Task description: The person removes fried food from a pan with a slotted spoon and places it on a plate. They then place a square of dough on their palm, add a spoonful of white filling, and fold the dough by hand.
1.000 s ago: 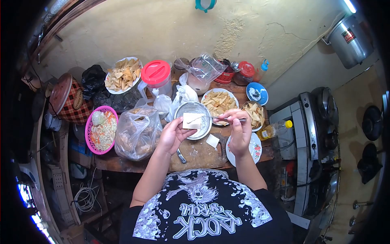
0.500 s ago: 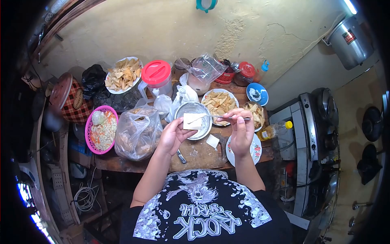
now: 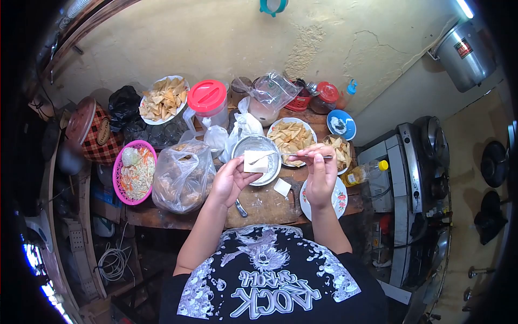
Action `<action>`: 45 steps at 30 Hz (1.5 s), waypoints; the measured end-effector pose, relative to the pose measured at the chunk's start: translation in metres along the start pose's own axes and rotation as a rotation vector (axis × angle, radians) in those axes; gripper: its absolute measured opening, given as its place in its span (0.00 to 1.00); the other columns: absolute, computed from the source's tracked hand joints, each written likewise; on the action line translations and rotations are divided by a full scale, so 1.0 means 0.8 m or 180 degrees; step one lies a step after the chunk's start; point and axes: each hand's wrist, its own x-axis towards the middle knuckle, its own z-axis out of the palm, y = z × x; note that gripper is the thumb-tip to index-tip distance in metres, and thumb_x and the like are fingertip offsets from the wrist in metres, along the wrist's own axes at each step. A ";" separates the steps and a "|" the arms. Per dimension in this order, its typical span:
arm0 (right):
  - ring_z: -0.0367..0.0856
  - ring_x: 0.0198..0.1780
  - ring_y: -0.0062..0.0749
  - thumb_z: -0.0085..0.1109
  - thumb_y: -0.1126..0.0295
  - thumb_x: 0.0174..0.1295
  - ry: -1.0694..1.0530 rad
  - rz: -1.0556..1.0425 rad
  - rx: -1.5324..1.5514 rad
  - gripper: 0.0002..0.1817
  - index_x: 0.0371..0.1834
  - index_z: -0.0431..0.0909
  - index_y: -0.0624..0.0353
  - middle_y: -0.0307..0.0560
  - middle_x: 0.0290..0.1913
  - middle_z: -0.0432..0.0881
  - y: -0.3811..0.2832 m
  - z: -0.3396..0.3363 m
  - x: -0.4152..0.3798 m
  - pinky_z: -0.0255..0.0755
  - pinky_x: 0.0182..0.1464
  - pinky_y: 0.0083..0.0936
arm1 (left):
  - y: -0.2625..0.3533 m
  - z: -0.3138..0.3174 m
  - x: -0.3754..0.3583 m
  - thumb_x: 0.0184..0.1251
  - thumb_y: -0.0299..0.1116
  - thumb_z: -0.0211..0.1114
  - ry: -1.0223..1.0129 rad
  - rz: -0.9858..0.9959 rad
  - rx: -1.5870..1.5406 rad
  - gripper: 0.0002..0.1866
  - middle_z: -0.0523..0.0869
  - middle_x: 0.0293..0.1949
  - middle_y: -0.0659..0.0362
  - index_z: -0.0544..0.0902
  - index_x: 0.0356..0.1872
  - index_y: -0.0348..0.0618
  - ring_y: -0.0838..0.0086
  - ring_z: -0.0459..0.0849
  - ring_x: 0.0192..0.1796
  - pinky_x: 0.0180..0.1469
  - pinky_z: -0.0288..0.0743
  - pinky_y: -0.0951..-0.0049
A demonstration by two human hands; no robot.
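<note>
My left hand [image 3: 229, 181] is closed on the edge of a white square pastry wrapper [image 3: 258, 166], held flat over a metal bowl [image 3: 275, 171] smeared with white paste. With the fingers of my right hand [image 3: 319, 175] I pinch the thin handle of a metal spoon [image 3: 286, 155]. Its tip touches the wrapper's upper part. Another white square wrapper [image 3: 282, 187] lies on the wooden cutting board [image 3: 259, 208] below the bowl. A knife handle [image 3: 240, 208] rests at the board's left. My right wrist is above a flowered white plate [image 3: 339, 201].
Folded triangular pastries fill a plate [image 3: 291, 137] behind the bowl and another plate [image 3: 164, 97] at the back left. A plastic bag [image 3: 183, 178] and a pink basket of shredded vegetables [image 3: 135, 173] stand left. An oil bottle [image 3: 367, 174] lies right, near the stove [image 3: 410, 167].
</note>
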 end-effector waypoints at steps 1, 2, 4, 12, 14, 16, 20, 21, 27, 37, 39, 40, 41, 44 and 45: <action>0.79 0.40 0.37 0.34 0.77 0.68 0.0007 -0.0016 -0.0008 0.05 0.40 0.62 0.64 0.52 0.40 0.71 0.000 0.000 0.000 0.77 0.46 0.33 | 0.000 0.000 0.000 0.71 0.37 0.45 -0.0003 -0.0002 0.0004 0.19 0.80 0.49 0.47 0.71 0.52 0.30 0.61 0.80 0.51 0.56 0.74 0.61; 0.79 0.40 0.37 0.34 0.77 0.68 0.0003 -0.0013 -0.0009 0.05 0.40 0.63 0.65 0.51 0.40 0.71 0.000 0.000 0.000 0.77 0.46 0.33 | 0.000 0.000 0.000 0.71 0.37 0.45 -0.0019 -0.0008 0.0004 0.19 0.80 0.49 0.47 0.71 0.52 0.30 0.61 0.80 0.51 0.56 0.74 0.61; 0.79 0.41 0.36 0.34 0.77 0.68 -0.0006 -0.0007 -0.0011 0.05 0.40 0.63 0.65 0.51 0.41 0.71 0.000 0.000 0.000 0.77 0.46 0.33 | 0.000 -0.001 0.000 0.71 0.37 0.45 -0.0051 -0.0017 0.0004 0.19 0.80 0.49 0.47 0.71 0.52 0.30 0.61 0.80 0.51 0.56 0.74 0.61; 0.79 0.41 0.36 0.35 0.77 0.68 0.0003 0.0010 -0.0047 0.05 0.40 0.63 0.65 0.50 0.41 0.71 -0.002 0.003 -0.001 0.76 0.47 0.32 | 0.000 0.000 -0.002 0.71 0.37 0.45 0.0000 -0.0021 0.0008 0.20 0.79 0.51 0.47 0.70 0.53 0.30 0.60 0.80 0.52 0.56 0.74 0.61; 0.79 0.41 0.36 0.35 0.77 0.68 -0.0003 0.0014 -0.0087 0.05 0.40 0.63 0.65 0.50 0.41 0.71 -0.003 0.003 -0.002 0.76 0.47 0.32 | -0.001 0.000 -0.002 0.71 0.37 0.45 -0.0010 -0.0017 -0.0001 0.20 0.79 0.51 0.47 0.70 0.53 0.30 0.60 0.80 0.52 0.56 0.74 0.60; 0.79 0.41 0.36 0.35 0.77 0.68 0.0009 0.0019 -0.0137 0.05 0.40 0.63 0.65 0.50 0.41 0.71 -0.002 0.003 -0.003 0.76 0.47 0.31 | -0.001 0.000 -0.002 0.71 0.37 0.44 -0.0016 -0.0013 -0.0009 0.20 0.78 0.51 0.47 0.70 0.53 0.29 0.60 0.80 0.52 0.57 0.74 0.60; 0.79 0.41 0.36 0.36 0.77 0.68 0.0026 0.0017 -0.0151 0.05 0.40 0.63 0.65 0.50 0.40 0.70 -0.002 0.003 -0.003 0.75 0.47 0.31 | -0.001 0.000 -0.002 0.71 0.36 0.44 -0.0004 -0.0031 -0.0003 0.20 0.78 0.51 0.47 0.69 0.53 0.29 0.60 0.79 0.52 0.57 0.73 0.59; 0.79 0.41 0.35 0.36 0.77 0.68 0.0039 -0.0002 -0.0154 0.05 0.40 0.63 0.65 0.50 0.40 0.70 -0.002 0.004 -0.003 0.75 0.47 0.31 | -0.002 0.000 -0.002 0.71 0.36 0.43 0.0002 -0.0030 0.0006 0.20 0.78 0.51 0.47 0.69 0.53 0.29 0.60 0.79 0.52 0.57 0.73 0.59; 0.76 0.39 0.34 0.35 0.75 0.68 0.0039 -0.0003 -0.0409 0.05 0.39 0.63 0.63 0.50 0.40 0.70 -0.004 0.005 -0.006 0.75 0.47 0.34 | -0.002 -0.001 -0.001 0.71 0.36 0.43 -0.0054 -0.0077 0.0017 0.20 0.77 0.52 0.47 0.69 0.54 0.29 0.60 0.79 0.53 0.57 0.73 0.59; 0.76 0.39 0.34 0.35 0.76 0.68 0.0102 -0.0031 -0.0404 0.05 0.38 0.63 0.63 0.50 0.40 0.69 -0.006 0.007 -0.006 0.75 0.46 0.33 | -0.005 -0.001 -0.001 0.71 0.36 0.44 -0.0069 -0.0113 0.0007 0.20 0.77 0.52 0.47 0.68 0.54 0.29 0.60 0.79 0.53 0.57 0.73 0.60; 0.76 0.39 0.33 0.35 0.76 0.68 0.0108 -0.0032 -0.0416 0.05 0.38 0.63 0.63 0.50 0.40 0.69 -0.006 0.008 -0.007 0.75 0.46 0.33 | -0.004 0.001 -0.002 0.71 0.36 0.44 -0.0066 -0.0112 0.0006 0.20 0.77 0.52 0.47 0.68 0.54 0.29 0.60 0.79 0.53 0.57 0.73 0.60; 0.76 0.39 0.33 0.35 0.76 0.68 0.0109 -0.0031 -0.0420 0.05 0.38 0.63 0.63 0.50 0.40 0.69 -0.006 0.008 -0.008 0.75 0.46 0.33 | -0.004 0.002 -0.002 0.70 0.36 0.44 -0.0063 -0.0111 0.0004 0.20 0.77 0.52 0.47 0.68 0.54 0.29 0.60 0.79 0.53 0.57 0.73 0.60; 0.76 0.39 0.33 0.35 0.76 0.68 0.0110 -0.0029 -0.0423 0.05 0.38 0.63 0.63 0.50 0.40 0.69 -0.006 0.009 -0.008 0.75 0.46 0.33 | -0.005 0.001 -0.002 0.70 0.36 0.44 -0.0067 -0.0113 0.0000 0.20 0.77 0.53 0.47 0.68 0.54 0.29 0.60 0.79 0.53 0.57 0.73 0.60; 0.75 0.39 0.33 0.35 0.76 0.68 0.0103 -0.0023 -0.0427 0.05 0.38 0.63 0.63 0.50 0.40 0.69 -0.007 0.010 -0.007 0.75 0.46 0.33 | -0.006 -0.001 -0.001 0.70 0.36 0.44 -0.0079 -0.0119 -0.0016 0.20 0.77 0.53 0.47 0.68 0.54 0.29 0.60 0.78 0.53 0.57 0.73 0.60; 0.75 0.39 0.33 0.35 0.76 0.68 0.0095 -0.0020 -0.0427 0.05 0.38 0.63 0.63 0.50 0.40 0.69 -0.007 0.010 -0.007 0.75 0.46 0.33 | -0.007 -0.002 -0.001 0.70 0.36 0.44 -0.0081 -0.0121 -0.0022 0.20 0.77 0.53 0.47 0.68 0.54 0.29 0.60 0.78 0.53 0.57 0.73 0.60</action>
